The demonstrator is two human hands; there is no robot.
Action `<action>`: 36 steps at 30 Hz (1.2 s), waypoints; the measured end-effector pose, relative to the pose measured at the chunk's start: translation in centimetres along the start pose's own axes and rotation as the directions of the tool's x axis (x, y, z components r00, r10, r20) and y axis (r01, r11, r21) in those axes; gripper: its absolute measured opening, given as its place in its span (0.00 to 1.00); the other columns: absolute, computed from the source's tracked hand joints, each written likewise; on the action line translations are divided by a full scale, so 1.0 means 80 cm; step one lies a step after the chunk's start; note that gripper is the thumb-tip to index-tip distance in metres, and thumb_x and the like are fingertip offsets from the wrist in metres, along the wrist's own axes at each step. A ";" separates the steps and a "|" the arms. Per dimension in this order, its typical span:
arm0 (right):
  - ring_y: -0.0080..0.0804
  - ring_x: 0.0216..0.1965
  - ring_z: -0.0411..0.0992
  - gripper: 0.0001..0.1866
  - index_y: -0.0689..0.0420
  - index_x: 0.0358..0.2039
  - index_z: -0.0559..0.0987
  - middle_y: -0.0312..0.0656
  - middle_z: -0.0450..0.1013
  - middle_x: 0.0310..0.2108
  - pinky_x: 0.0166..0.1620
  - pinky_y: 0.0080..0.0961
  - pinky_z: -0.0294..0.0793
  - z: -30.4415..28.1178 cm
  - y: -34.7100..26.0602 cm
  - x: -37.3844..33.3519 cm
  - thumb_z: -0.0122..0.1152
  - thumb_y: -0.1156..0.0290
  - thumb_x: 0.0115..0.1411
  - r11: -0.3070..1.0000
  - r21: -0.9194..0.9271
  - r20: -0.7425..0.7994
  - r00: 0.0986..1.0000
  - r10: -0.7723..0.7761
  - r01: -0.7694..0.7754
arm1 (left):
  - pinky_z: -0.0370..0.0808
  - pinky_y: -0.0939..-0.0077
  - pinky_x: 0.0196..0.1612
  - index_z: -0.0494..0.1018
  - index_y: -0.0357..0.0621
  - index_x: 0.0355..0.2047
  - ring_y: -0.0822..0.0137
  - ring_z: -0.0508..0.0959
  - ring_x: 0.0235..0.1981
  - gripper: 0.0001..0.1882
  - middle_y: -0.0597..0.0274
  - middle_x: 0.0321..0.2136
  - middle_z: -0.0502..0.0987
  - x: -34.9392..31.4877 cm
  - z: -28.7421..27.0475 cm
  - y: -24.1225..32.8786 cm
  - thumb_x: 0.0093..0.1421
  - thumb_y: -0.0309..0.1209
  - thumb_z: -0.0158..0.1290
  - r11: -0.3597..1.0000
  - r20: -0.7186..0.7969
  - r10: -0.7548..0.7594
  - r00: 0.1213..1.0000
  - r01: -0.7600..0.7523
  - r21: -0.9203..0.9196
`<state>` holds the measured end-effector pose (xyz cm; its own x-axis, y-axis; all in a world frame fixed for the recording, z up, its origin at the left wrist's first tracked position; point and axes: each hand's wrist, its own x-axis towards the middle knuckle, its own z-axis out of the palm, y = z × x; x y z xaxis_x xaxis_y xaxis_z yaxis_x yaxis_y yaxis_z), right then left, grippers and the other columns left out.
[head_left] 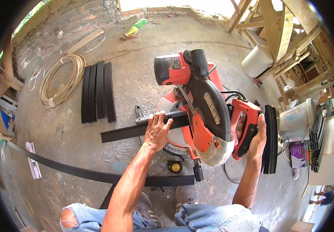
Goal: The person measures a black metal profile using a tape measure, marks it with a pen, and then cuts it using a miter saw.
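A red and black miter saw (216, 102) stands on the concrete floor in front of me. My left hand (157, 133) presses a short black metal profile (122, 133) against the grey fence (141, 120), fingers over its top edge. The profile's right end lies near the blade guard (209, 106); whether it touches the blade is hidden. My right hand (256, 144) is wrapped round the saw's red and black D-shaped handle (247, 137), thumb pointing up along its outer side. Some of its fingers show through the handle's opening.
Several cut black profiles (98, 92) lie beside a cable coil (66, 83) at left. A long black strip (89, 174) and a tape measure (175, 166) lie before my feet. More black profiles (270, 141), a bucket (296, 118) and timber (269, 25) are at right.
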<state>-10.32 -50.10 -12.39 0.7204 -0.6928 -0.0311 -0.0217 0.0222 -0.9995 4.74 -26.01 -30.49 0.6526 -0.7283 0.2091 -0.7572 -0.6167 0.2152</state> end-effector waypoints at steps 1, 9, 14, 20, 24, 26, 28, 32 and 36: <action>0.21 0.22 0.71 0.32 0.62 0.40 0.79 0.36 0.74 0.23 0.27 0.19 0.71 0.000 0.000 0.001 0.41 0.42 0.71 0.998 0.059 0.023 0.999 0.027 -0.029 | 0.56 0.54 0.64 0.74 0.47 0.54 0.50 0.62 0.61 0.28 0.49 0.57 0.65 0.000 0.000 0.001 0.50 0.31 0.65 1.000 -0.003 -0.008 1.000 0.008 -0.027; 0.24 0.20 0.72 0.30 0.60 0.38 0.79 0.38 0.74 0.23 0.26 0.20 0.73 0.004 -0.013 0.008 0.46 0.41 0.68 0.984 0.138 0.020 0.994 0.107 -0.109 | 0.55 0.53 0.65 0.74 0.44 0.53 0.50 0.62 0.62 0.29 0.48 0.57 0.66 -0.001 0.002 0.001 0.50 0.31 0.66 0.999 -0.002 -0.013 1.000 0.013 -0.037; 0.24 0.18 0.71 0.29 0.58 0.35 0.79 0.37 0.74 0.21 0.23 0.20 0.72 0.002 -0.017 0.016 0.50 0.40 0.67 0.980 0.152 0.050 0.992 0.120 -0.126 | 0.55 0.53 0.64 0.75 0.44 0.53 0.50 0.62 0.62 0.28 0.48 0.58 0.65 -0.002 -0.002 0.002 0.50 0.31 0.66 0.998 0.026 -0.026 0.999 0.028 -0.055; 0.22 0.16 0.69 0.29 0.59 0.33 0.79 0.36 0.72 0.19 0.21 0.20 0.68 0.002 -0.025 0.023 0.48 0.42 0.68 0.979 0.111 0.009 0.986 0.169 -0.169 | 0.55 0.51 0.64 0.74 0.43 0.54 0.49 0.61 0.62 0.29 0.48 0.58 0.64 -0.004 0.004 0.001 0.50 0.31 0.66 1.000 -0.008 0.002 1.000 -0.002 -0.022; 0.21 0.16 0.68 0.29 0.58 0.32 0.79 0.35 0.72 0.17 0.20 0.19 0.67 0.003 -0.023 0.025 0.48 0.42 0.68 0.983 0.097 0.022 0.988 0.153 -0.154 | 0.54 0.48 0.64 0.72 0.43 0.55 0.49 0.60 0.62 0.29 0.48 0.58 0.62 -0.003 0.007 -0.001 0.51 0.30 0.66 1.000 -0.008 0.012 1.000 -0.012 -0.013; 0.21 0.16 0.68 0.29 0.58 0.32 0.79 0.35 0.72 0.17 0.20 0.19 0.67 0.003 -0.022 0.025 0.47 0.42 0.68 0.984 0.094 0.017 0.988 0.153 -0.154 | 0.54 0.48 0.64 0.72 0.43 0.55 0.49 0.60 0.62 0.29 0.49 0.58 0.62 -0.003 0.007 0.000 0.51 0.29 0.66 1.000 -0.005 0.015 1.000 -0.015 -0.013; 0.21 0.16 0.68 0.30 0.58 0.33 0.79 0.35 0.72 0.18 0.20 0.19 0.66 0.003 -0.022 0.025 0.47 0.42 0.68 0.985 0.085 0.012 0.989 0.147 -0.147 | 0.53 0.47 0.65 0.72 0.43 0.55 0.49 0.60 0.62 0.29 0.48 0.58 0.62 -0.004 0.008 -0.001 0.52 0.29 0.65 1.000 0.003 0.016 1.000 -0.016 -0.008; 0.21 0.15 0.68 0.30 0.57 0.31 0.78 0.35 0.71 0.17 0.20 0.18 0.68 0.007 -0.027 0.023 0.51 0.39 0.66 0.985 0.078 -0.001 0.988 0.151 -0.151 | 0.53 0.46 0.65 0.71 0.43 0.56 0.48 0.59 0.62 0.29 0.48 0.58 0.62 -0.004 0.010 -0.001 0.53 0.30 0.64 0.999 0.033 0.013 0.999 -0.015 0.045; 0.21 0.16 0.68 0.29 0.58 0.33 0.79 0.36 0.73 0.18 0.20 0.19 0.66 0.003 -0.024 0.024 0.48 0.41 0.67 0.984 0.081 -0.004 0.987 0.159 -0.158 | 0.52 0.45 0.65 0.70 0.43 0.56 0.48 0.59 0.62 0.29 0.47 0.59 0.61 -0.003 0.012 0.000 0.54 0.30 0.64 0.998 0.026 0.027 0.999 -0.028 0.048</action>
<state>-8.74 -51.34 -10.56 0.7051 -0.6834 -0.1892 -0.0787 0.1897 -0.9787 4.57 -26.15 -31.44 0.6308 -0.7523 0.1904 -0.7759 -0.6093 0.1632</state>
